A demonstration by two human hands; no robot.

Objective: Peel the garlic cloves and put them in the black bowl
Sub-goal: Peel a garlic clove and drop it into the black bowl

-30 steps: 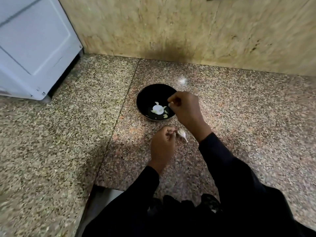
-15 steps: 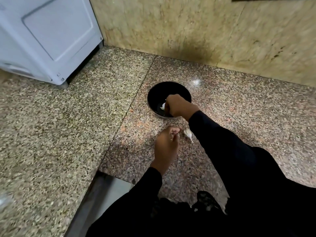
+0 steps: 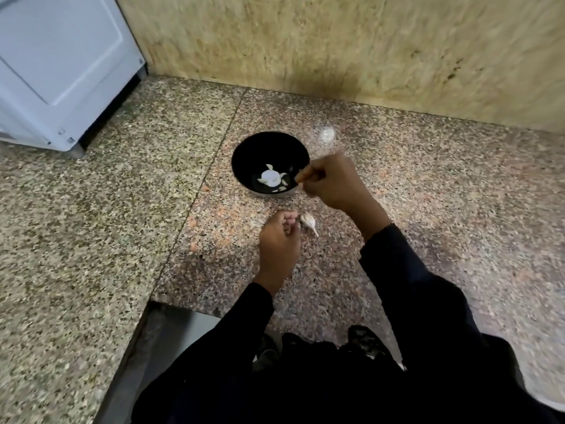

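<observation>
Single head view, looking steeply down, close over granite counter (image 3: 122, 240), wall behind.

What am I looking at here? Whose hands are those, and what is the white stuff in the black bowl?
A person wears a camera on their head, so you look down at their own two hands. They are at a speckled stone counter beside a wall. The black bowl holds pale garlic pieces. The right hand is at the bowl's rim with fingers curled; whether it holds anything is unclear. The left hand is curled too, and its grip is also unclear. Right beside it on the counter lies one garlic clove with its skin on.
</observation>
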